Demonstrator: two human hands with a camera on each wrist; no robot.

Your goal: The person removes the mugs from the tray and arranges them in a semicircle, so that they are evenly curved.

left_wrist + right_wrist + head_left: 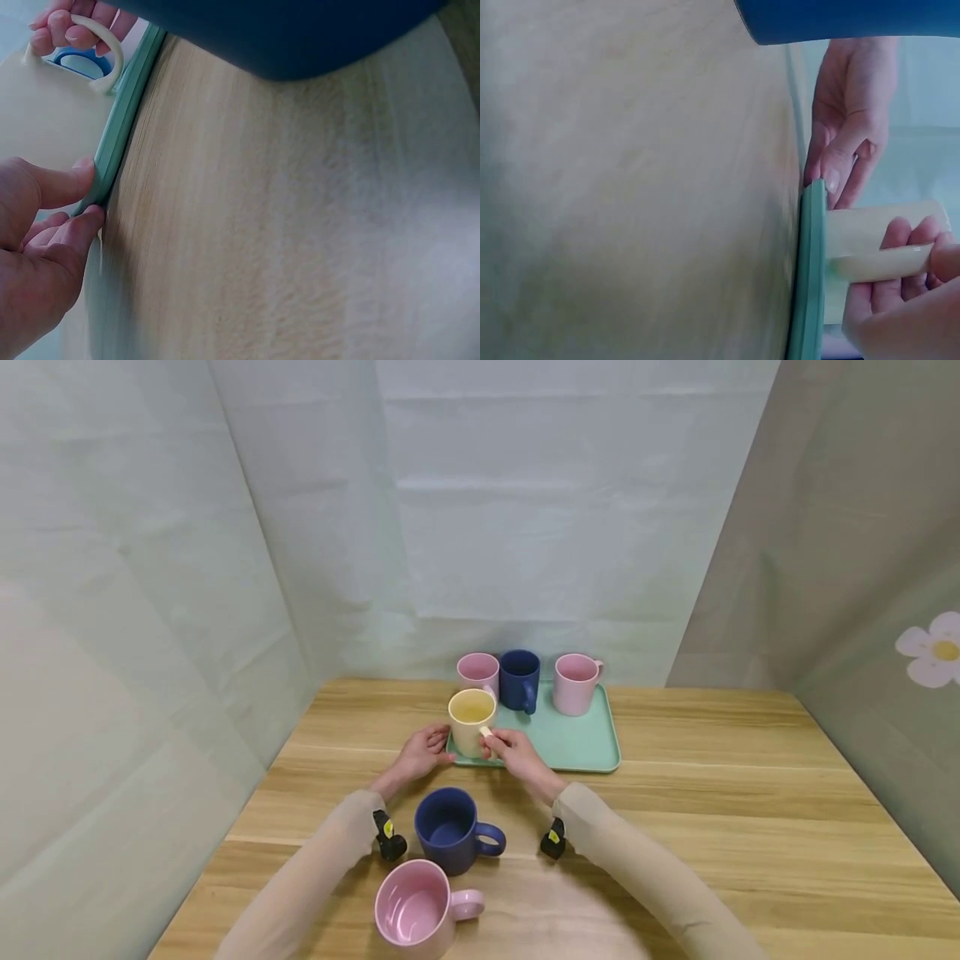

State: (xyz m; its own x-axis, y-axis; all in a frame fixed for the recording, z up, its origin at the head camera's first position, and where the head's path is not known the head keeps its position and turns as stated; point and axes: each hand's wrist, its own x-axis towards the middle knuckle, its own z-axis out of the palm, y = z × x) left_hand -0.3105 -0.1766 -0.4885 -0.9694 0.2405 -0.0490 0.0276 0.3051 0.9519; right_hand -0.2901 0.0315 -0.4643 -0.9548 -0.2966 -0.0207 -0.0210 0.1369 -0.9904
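A cream mug (465, 737) stands upright at the front left corner of a mint-green tray (581, 745). My right hand (521, 758) grips its handle (881, 264), with the fingers hooked through the loop in the right wrist view. Beside the mug, my left hand (418, 753) pinches the tray's front left corner, its thumb on the rim (120, 139) in the left wrist view. Behind the cream mug on the tray are a pink mug (477, 668) and a navy mug (519, 672); another pink mug (574, 689) stands farther right.
Between my forearms, a navy mug (447, 835) and a pink mug (417, 912) stand on the wooden table (720, 827), handles to the right. Pale cloth walls (540, 527) enclose the table at the back and sides.
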